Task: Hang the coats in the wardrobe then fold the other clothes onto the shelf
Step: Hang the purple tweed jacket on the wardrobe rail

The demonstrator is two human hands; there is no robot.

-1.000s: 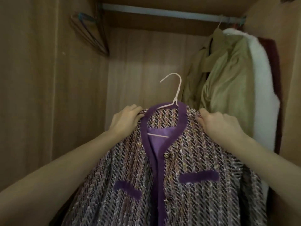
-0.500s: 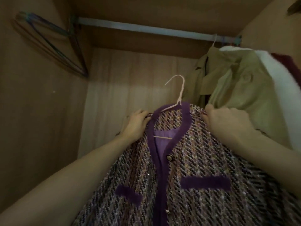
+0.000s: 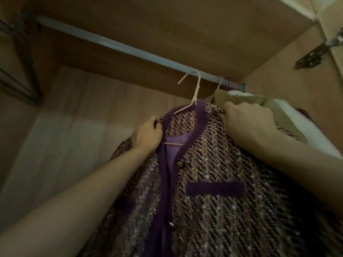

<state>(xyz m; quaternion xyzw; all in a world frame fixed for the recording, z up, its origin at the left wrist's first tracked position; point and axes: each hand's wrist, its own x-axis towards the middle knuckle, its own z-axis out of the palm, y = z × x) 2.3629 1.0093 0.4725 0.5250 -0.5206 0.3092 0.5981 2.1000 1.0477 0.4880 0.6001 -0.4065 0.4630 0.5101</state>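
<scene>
no label or writing can be read here. your left hand [image 3: 148, 135] grips the tweed coat [image 3: 213, 182] at one shoulder and your right hand [image 3: 248, 123] grips the other, holding it up inside the wardrobe [image 3: 92, 117]. the coat's length runs down toward you, front facing you, collar uppermost. its pink hanger [image 3: 193, 93] points its hook up at the rail [image 3: 115, 45]; blur hides whether the hook is over it. the hem is cut off below. a beige coat [image 3: 241, 98] shows behind your right hand.
</scene>
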